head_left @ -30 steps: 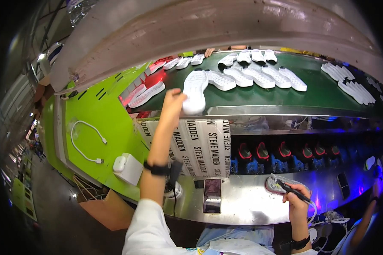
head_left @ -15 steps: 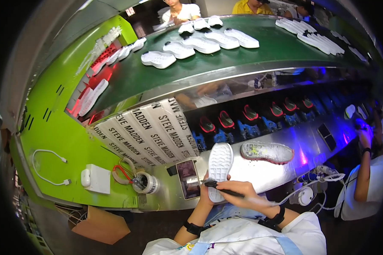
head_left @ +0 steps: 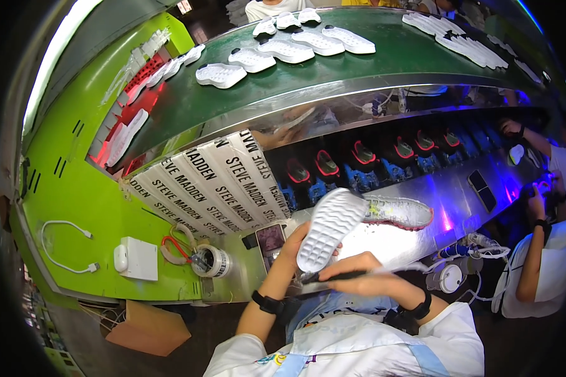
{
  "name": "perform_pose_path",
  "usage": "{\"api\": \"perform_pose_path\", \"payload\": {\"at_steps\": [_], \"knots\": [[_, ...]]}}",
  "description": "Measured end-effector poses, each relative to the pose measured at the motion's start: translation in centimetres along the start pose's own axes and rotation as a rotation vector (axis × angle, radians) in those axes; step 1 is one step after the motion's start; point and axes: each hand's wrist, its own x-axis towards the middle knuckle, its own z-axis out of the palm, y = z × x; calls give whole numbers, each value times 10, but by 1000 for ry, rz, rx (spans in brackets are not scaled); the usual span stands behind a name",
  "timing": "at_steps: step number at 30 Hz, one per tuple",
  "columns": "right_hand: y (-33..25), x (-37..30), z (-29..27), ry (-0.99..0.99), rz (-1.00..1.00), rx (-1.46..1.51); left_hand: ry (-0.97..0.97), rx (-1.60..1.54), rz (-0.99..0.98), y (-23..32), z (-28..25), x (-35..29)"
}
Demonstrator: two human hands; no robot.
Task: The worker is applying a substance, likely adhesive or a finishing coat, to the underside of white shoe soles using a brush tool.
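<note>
A white shoe sole [head_left: 333, 226] is held up tilted over the metal bench, its patterned tread side showing. My left hand [head_left: 294, 246] grips it from behind and along its left edge; most of those fingers are hidden. In my right hand [head_left: 361, 276] is a dark-handled brush [head_left: 339, 275], its bristle end close by the sole's near end. Whether the bristles touch the sole, I cannot tell. Just beyond the sole, and partly covered by it, a grey shoe upper [head_left: 399, 213] with a reddish lower edge lies on the bench.
A white tub [head_left: 212, 261] and a phone [head_left: 270, 242] stand left of my hands, before a printed cardboard panel [head_left: 207, 185]. Several dark shoes [head_left: 361, 154] line the slot behind. White soles [head_left: 286, 50] lie on the green belt [head_left: 245, 100]. A co-worker's arm [head_left: 534, 251] is at right.
The sole has been raised and tilted, its far end leaning right over the grey shoe upper. My left hand has moved up with it, and the brush sits slightly lower, by the near end.
</note>
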Motion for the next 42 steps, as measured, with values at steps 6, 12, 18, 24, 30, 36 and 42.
{"api": "perform_pose_path", "payload": {"at_steps": [6, 12, 18, 24, 30, 36, 42], "knots": [[-11, -4, -20, -131, -155, -373, 85, 633, -464, 20, 20, 24], [-7, -19, -48, -198, -114, -211, 127, 267, -739, 33, 7, 23], [-8, -6, -30, 328, 61, -18, -41, -280, 200, -41, 36, 11], [17, 11, 5, 506, -316, -592, -147, -697, 254, -64, 12, 16], [5, 16, -5, 423, -281, -520, -49, -589, 388, -46, 20, 20], [-1, 11, -2, 231, 21, 64, -104, -628, 340, -29, 22, 24], [-1, 9, -14, 137, 203, 258, -163, -388, 226, -13, 32, 20]]}}
